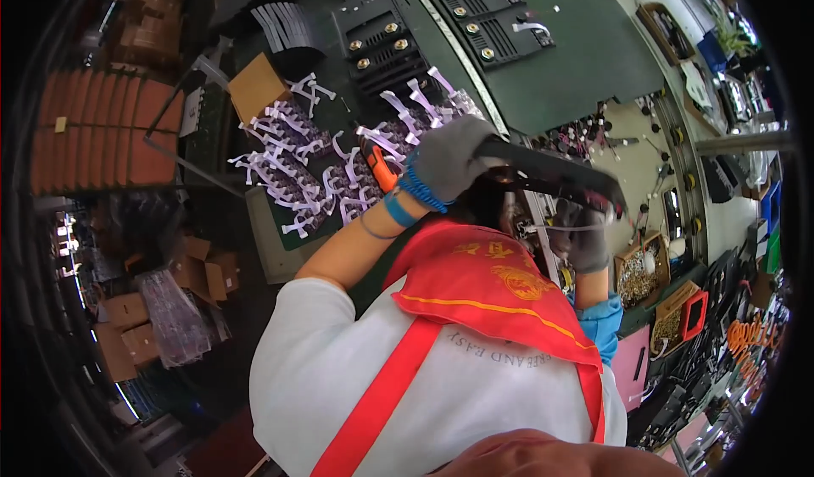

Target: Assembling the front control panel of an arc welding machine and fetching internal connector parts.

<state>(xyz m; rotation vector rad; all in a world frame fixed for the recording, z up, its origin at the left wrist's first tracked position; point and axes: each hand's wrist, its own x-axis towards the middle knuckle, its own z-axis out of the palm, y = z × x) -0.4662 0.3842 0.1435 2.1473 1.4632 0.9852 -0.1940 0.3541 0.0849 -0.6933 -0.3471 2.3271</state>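
My left hand (454,159), in a grey glove with a blue coiled wristband, is closed around the left end of a long black panel (555,176). The panel is held up tilted in front of my red apron, edge toward me. My right hand (587,244), also gloved in grey, is below the panel's right end; its fingers are blurred and partly hidden. A thin white strand (555,228) runs beside them. Just left of my left wrist lies an orange-and-black tool (381,167). Many small boards with white ribbon cables (284,159) lie beyond my left forearm.
Black slotted panels with brass-coloured fittings (381,40) lie ahead, and another such panel (487,23) rests on the green mat (585,61). Loose small parts and wires (585,129) are scattered to the right. A box of small metal parts (640,272) stands near my right arm.
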